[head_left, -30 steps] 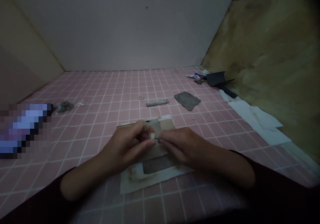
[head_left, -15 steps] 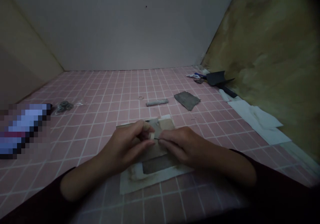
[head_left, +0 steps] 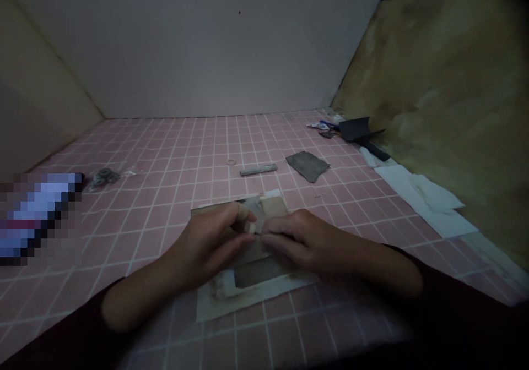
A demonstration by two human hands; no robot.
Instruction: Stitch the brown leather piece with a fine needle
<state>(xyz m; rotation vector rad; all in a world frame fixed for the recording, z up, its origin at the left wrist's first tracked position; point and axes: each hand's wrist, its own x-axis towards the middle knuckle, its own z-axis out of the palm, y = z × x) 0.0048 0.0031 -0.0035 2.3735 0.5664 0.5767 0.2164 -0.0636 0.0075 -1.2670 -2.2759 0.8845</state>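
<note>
My left hand (head_left: pixel 221 235) is closed in a pinch, with a small pale piece (head_left: pixel 250 227) between its fingertips. The piece may be a ring, but the fingers cover most of it. Facing it, my right hand (head_left: pixel 297 238) pinches a thin dark strip (head_left: pixel 258 234) that reaches toward the pale piece. Whether strip and piece touch, I cannot tell. Both hands are just above a layered pile of grey and brown sheets (head_left: pixel 252 255), which lies on a stained white paper (head_left: pixel 215 306).
On the pink tiled surface (head_left: pixel 161 304) lie a pale ring (head_left: pixel 231 161), a grey rod (head_left: pixel 258 169) and a grey sheet (head_left: pixel 308 166). To the left are a bag of grey rings (head_left: pixel 105 177) and a blurred-out screen (head_left: pixel 41 210). White papers (head_left: pixel 430 194) and a black scoop-like thing (head_left: pixel 359 130) lie right.
The hands stay close together over the sheets, with only slight finger shifts. The whole view has moved a little.
</note>
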